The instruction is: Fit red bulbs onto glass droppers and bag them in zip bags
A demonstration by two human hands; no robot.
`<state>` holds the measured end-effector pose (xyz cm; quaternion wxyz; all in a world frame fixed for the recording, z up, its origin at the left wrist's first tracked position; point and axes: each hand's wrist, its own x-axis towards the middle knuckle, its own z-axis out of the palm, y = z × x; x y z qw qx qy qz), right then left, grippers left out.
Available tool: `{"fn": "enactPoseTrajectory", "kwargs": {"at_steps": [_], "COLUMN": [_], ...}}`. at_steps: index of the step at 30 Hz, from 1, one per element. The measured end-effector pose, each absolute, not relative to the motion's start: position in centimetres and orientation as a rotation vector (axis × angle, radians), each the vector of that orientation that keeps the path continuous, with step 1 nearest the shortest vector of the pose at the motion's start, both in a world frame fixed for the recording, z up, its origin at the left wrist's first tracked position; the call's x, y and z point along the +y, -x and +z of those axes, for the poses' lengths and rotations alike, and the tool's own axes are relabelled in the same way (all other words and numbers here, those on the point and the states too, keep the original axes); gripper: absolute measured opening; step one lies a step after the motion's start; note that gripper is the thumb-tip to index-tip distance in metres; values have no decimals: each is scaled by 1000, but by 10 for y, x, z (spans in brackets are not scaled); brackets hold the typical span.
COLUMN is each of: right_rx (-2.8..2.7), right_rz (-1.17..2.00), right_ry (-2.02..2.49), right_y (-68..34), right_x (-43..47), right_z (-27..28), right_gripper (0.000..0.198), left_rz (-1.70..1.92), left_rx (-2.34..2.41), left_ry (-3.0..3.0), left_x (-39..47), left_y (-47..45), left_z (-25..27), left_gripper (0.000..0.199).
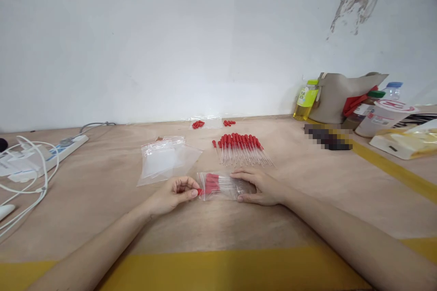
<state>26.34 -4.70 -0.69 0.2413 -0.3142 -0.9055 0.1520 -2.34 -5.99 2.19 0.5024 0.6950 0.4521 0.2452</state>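
Note:
In front of me a clear zip bag (225, 194) lies flat with several red-bulbed glass droppers (212, 183) inside, bulbs toward its left, zip-edged end. My left hand (179, 194) pinches a small red rubber bulb (200, 192) between thumb and fingers at that end. Whether the bulb is inside or outside the bag's mouth I cannot tell. My right hand (257, 186) grips the bag's right end, fingers along the far edge and thumb along the near one. Just behind the bag lies a fan of red-bulbed droppers (241, 145), tips toward me.
Flat zip bags (159, 161) are stacked at left. Two small heaps of loose red bulbs (198, 124) lie by the wall. A power strip (64, 152) with white cables is far left; a yellow-green bottle (305, 102), a grey bag (329, 97) and a cup (378, 120) stand right.

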Motion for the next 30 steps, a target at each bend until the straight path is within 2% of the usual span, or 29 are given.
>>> {"fn": "enactPoseTrajectory", "kwargs": {"at_steps": [4,14,21,27,30], "right_rx": [-2479,-2483,-2528,-2520,-2498], "right_rz": [428,415,489,499,494], "right_ry": [877,838,822,844,849], "right_y": [-263,-264,-270,-267,-262], "right_x": [-47,-48,-47,-50,-52], "right_z": [-7,-7,-6,-7,-7], "right_gripper": [60,60,70,67,64], "left_rz": [514,632,692,635,703], "left_rx": [1079,1242,1299,1372,1325], "left_ry": [-1731,-1899,-1844,-1804,-1850], "left_x": [-65,-66,-61,-60,-59], "left_y": [17,8,17,16,10], "left_z": [18,2,4,7,2], "left_gripper": [27,29,33,41,37]}}
